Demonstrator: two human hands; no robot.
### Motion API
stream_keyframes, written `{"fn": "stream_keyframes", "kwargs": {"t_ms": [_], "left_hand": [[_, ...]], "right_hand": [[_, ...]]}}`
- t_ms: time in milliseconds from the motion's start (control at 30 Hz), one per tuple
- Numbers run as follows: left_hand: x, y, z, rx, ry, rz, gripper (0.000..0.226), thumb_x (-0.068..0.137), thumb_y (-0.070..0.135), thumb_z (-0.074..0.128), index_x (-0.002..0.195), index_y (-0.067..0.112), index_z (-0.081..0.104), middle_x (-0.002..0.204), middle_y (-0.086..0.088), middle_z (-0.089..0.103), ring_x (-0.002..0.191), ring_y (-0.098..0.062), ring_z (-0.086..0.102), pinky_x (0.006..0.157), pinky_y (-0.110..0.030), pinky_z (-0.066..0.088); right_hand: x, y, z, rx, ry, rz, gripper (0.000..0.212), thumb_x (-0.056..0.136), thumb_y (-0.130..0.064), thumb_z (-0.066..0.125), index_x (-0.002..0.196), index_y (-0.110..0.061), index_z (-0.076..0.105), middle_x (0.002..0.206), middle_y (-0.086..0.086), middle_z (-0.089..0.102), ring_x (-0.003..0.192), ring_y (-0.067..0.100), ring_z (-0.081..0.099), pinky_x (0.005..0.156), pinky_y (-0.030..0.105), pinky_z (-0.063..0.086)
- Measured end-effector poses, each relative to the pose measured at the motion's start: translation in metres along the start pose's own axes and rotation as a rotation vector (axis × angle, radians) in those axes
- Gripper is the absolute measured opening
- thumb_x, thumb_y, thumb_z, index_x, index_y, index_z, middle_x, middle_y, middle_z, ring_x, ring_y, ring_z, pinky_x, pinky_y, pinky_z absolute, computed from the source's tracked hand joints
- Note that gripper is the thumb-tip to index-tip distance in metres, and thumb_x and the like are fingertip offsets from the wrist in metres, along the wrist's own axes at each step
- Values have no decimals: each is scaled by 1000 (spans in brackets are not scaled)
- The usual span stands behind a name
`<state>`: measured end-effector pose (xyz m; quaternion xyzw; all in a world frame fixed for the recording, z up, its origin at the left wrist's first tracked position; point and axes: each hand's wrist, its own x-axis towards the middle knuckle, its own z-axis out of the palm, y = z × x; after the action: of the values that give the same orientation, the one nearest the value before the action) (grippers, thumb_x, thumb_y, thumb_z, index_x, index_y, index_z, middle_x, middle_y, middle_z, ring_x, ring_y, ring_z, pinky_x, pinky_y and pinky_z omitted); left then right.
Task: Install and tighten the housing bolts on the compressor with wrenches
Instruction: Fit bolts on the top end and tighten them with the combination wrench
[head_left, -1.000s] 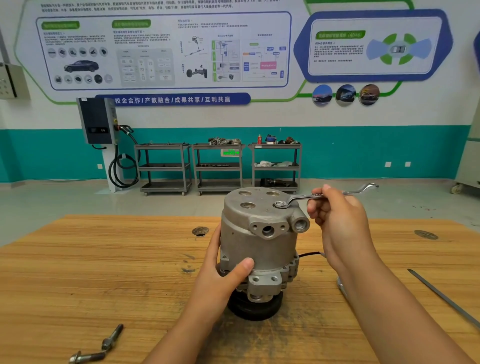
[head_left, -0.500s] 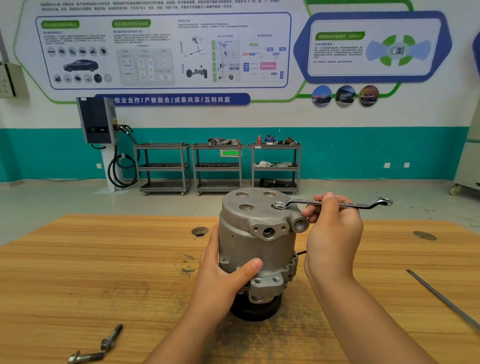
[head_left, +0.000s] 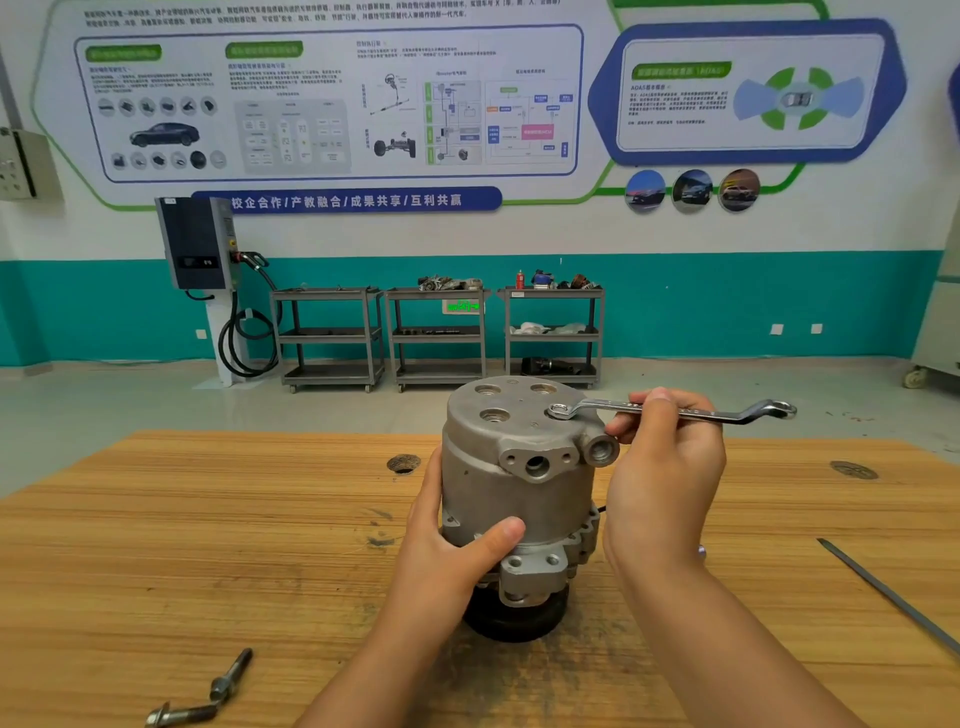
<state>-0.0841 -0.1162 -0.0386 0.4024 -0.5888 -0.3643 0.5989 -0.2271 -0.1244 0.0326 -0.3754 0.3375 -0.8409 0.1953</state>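
Steel wrench (head_left: 727, 415) pinched by right grip (head_left: 665, 467); left grip (head_left: 452, 561) clasps compressor (head_left: 519, 483) (bolts (head_left: 228, 678) near table (head_left: 156, 545) edge).

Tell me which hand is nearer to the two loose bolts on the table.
Left. The left hand grips the compressor, nearer the bolts at the front-left; the right hand holds the wrench farther right.

One compressor (head_left: 519, 493) sits in the left grip (head_left: 447, 551), one ring wrench (head_left: 737, 413) in the right grip (head_left: 665, 467). Two bolts (head_left: 231, 680) lie left of the left grip, one metal bar (head_left: 883, 592) right of the right. Three carts (head_left: 330, 332) stand beyond.
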Motion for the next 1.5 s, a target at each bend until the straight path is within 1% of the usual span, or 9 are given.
{"fn": "stream_keyframes", "kwargs": {"t_ms": [167,433,600,733,900,1033,1133,1300,1500], "left_hand": [[6,-5,-11,-22,-74,-44,97,47,68,79,131,66,29,116,46,52,103,24,50,70,-3,46],[10,-14,-21,-86,-106,-117,99,33,79,80,121,67,35,114,47,53,100,25,52,76,-10,47],[10,-14,-19,-96,-106,-131,93,36,77,81,117,71,37,120,39,56,107,16,54,85,-18,48],[10,-17,-18,-209,-125,-178,94,41,65,89,122,64,42,133,21,57,123,-9,56,104,-41,44],[9,-22,-17,-353,-122,-226,98,39,57,92,126,46,49,122,11,67,113,-14,64,89,-33,50],[12,-25,-15,-342,49,-248,58,65,45,82,116,33,58,114,6,69,99,-12,69,73,-30,54],[13,-27,-15,-223,207,-273,12,95,27,57,106,28,63,101,4,73,101,-17,67,93,-45,49],[5,-6,-7,-136,288,-90,28,90,54,48,103,34,63,102,22,69,103,-1,62,93,-30,48],[-11,-2,7,260,105,79,78,54,66,67,121,62,28,132,30,39,121,14,37,92,-14,36]], "right_hand": [[-3,-6,0,20,-23,-46,27,99,-12,42,76,-22,51,52,-16,57,49,-2,50,49,9,39],[-16,-2,2,-5,-86,-254,13,92,-33,46,81,-28,52,64,-12,61,60,2,57,62,11,44],[5,-19,-2,132,-18,-221,17,95,-27,42,84,-21,52,68,-6,66,64,6,62,64,15,48],[24,-20,-9,66,-139,-139,22,103,-24,36,89,-20,52,75,-4,74,67,11,68,64,13,48],[32,4,-14,-152,-255,69,29,104,-25,30,92,-26,57,92,-8,73,86,0,68,66,10,44],[31,8,-16,-265,-412,15,28,103,-29,31,93,-32,57,102,-15,68,98,-6,62,78,13,41],[29,6,-17,-282,-531,-8,26,100,-34,34,92,-36,59,104,-16,68,104,-5,59,80,10,41],[23,3,-18,-443,-560,-189,26,88,-52,31,87,-41,55,92,-20,66,92,-13,55,69,4,38],[13,8,-17,-530,-429,-496,30,98,-33,37,95,-14,60,83,-4,66,82,17,63,68,36,49]]}}
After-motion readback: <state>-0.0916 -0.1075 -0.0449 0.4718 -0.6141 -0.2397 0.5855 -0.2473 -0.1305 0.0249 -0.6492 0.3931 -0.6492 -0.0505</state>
